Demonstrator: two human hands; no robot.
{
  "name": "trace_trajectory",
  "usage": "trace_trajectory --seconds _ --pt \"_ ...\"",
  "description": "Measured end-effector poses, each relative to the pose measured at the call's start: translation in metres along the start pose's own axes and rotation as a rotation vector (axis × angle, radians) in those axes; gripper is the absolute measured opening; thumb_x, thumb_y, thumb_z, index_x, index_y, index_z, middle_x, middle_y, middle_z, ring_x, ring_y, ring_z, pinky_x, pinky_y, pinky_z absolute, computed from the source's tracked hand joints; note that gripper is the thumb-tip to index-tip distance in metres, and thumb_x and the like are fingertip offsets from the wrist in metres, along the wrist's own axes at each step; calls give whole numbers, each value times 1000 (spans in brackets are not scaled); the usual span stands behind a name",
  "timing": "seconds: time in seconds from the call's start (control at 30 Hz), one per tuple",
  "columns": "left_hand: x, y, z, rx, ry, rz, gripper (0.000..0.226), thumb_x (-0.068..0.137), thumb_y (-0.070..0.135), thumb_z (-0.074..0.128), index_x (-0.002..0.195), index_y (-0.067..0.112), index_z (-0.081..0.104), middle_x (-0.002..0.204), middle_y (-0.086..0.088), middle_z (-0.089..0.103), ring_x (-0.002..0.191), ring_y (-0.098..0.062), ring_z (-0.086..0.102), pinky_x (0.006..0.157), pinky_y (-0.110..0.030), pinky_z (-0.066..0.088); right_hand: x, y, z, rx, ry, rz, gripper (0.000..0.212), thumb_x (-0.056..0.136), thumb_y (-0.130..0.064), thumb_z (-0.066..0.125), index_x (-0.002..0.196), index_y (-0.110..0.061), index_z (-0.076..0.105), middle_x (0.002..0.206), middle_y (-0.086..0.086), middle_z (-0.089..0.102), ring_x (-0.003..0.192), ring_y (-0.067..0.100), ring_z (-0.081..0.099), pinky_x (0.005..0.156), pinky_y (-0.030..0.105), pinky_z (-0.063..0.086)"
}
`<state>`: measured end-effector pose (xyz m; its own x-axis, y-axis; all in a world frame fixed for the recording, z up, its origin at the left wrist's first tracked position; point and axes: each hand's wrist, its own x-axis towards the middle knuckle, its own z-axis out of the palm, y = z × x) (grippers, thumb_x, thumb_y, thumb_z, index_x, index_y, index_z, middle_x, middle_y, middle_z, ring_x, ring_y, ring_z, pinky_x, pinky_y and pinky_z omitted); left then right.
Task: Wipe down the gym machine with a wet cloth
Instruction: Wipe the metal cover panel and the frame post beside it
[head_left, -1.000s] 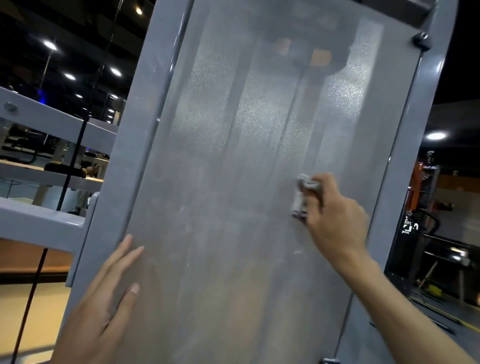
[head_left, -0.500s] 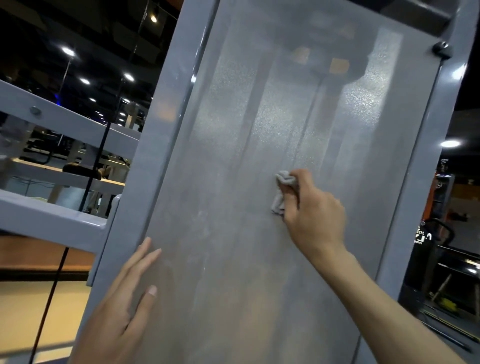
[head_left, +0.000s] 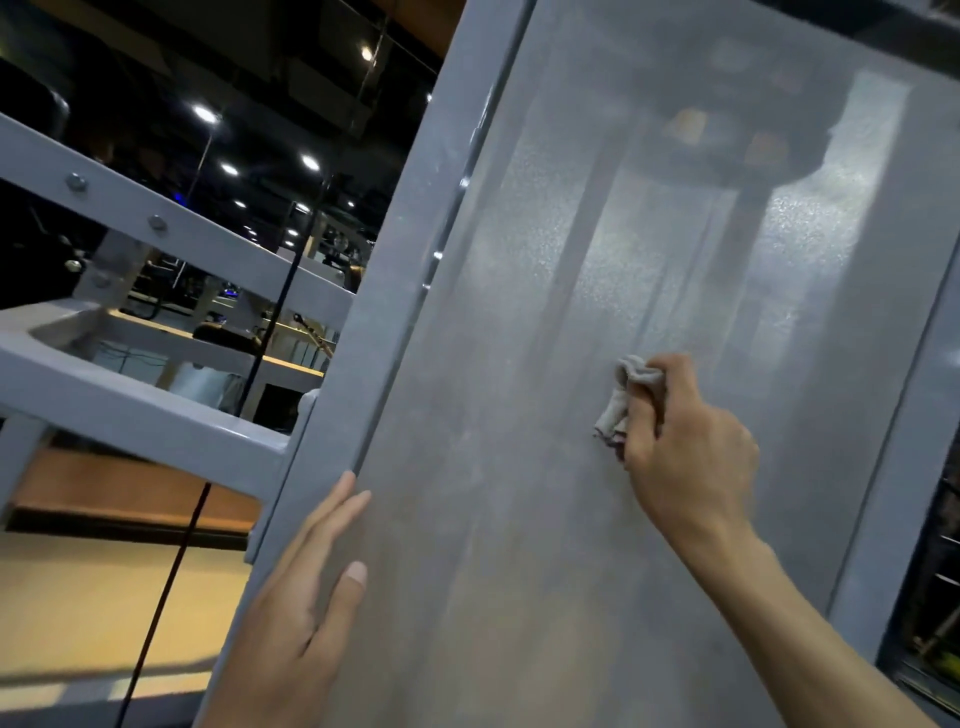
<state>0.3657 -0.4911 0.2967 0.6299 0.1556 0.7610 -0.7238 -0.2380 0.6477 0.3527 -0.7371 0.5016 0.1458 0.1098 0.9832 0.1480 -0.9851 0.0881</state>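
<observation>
Grey frame bars (head_left: 156, 415) and a thin black cable (head_left: 171, 561) stand at far left, with ceiling lights (head_left: 205, 114) shining in the dark hall behind. The left hand (head_left: 296, 613) lies flat against the left edge of the gym machine's grey panel (head_left: 493, 467), fingers straight and close together, thumb held apart. Farther right, near the panel's middle, the right hand (head_left: 685, 457) presses a bunched pale cloth (head_left: 623, 400) to the panel, fingers curled tightly around it. The panel's surface looks streaked and hazy.
</observation>
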Motion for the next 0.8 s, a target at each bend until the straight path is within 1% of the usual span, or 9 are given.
trace_trajectory --seconds 0.17,0.27,0.37,0.43,0.53,0.57,0.63,0.7,0.8 --pt "0 -1 0 -41 -4 0 53 95 47 47 144 61 35 157 40 27 146 12 27 116 -35 31 12 -60 36 8 35 -103 16 91 -27 58 96 -11 57 50 10 57 41 39 56 49 28 27" --pt "2 -1 -1 -62 -10 -2 51 95 52 47 143 63 35 156 41 27 145 13 28 115 -32 31 19 -105 57 18 35 -173 17 87 -25 69 92 -13 58 47 5 56 35 34 53 48 23 20" --pt "3 -1 -1 -49 10 10 52 94 47 47 142 64 35 155 42 28 144 14 29 113 -30 32 15 -132 68 1 -11 -269 34 81 -23 77 98 -18 49 47 2 56 33 32 53 47 21 15" --pt "3 -2 -1 -50 10 11 52 94 46 47 142 64 36 156 41 29 144 13 30 111 -30 35 5 -132 68 -21 -75 -349 40 82 -27 76 100 -20 41 49 1 57 34 32 53 46 19 8" --pt "4 -2 -2 -58 9 24 51 93 57 45 143 62 36 157 38 29 145 10 30 110 -28 35 -2 -115 62 -52 -119 -494 25 90 -34 57 98 -23 36 52 1 58 36 32 55 49 19 0" --pt "4 -2 -2 -60 11 22 50 94 54 46 142 63 36 156 39 29 145 11 30 110 -27 34 5 -109 59 -63 -104 -523 22 89 -36 52 99 -23 37 53 1 59 37 32 56 48 18 2" --pt "5 -2 -2 -57 10 19 53 94 45 48 141 65 35 156 41 29 144 12 31 111 -25 33 30 -100 57 -59 -36 -511 24 85 -32 61 99 -21 45 51 2 59 36 33 55 47 18 10" --pt "4 -3 -3 -39 9 24 55 94 40 49 142 63 36 157 39 29 145 10 31 114 -30 33 57 -100 50 -11 25 -454 19 91 -29 66 96 -17 52 49 3 54 37 35 52 47 21 17" --pt "3 -5 -4 -22 12 23 54 96 39 48 144 61 36 158 36 29 147 7 30 116 -37 34 76 -110 44 28 -46 -428 17 103 -32 52 99 -15 52 56 3 53 46 36 50 46 27 22"
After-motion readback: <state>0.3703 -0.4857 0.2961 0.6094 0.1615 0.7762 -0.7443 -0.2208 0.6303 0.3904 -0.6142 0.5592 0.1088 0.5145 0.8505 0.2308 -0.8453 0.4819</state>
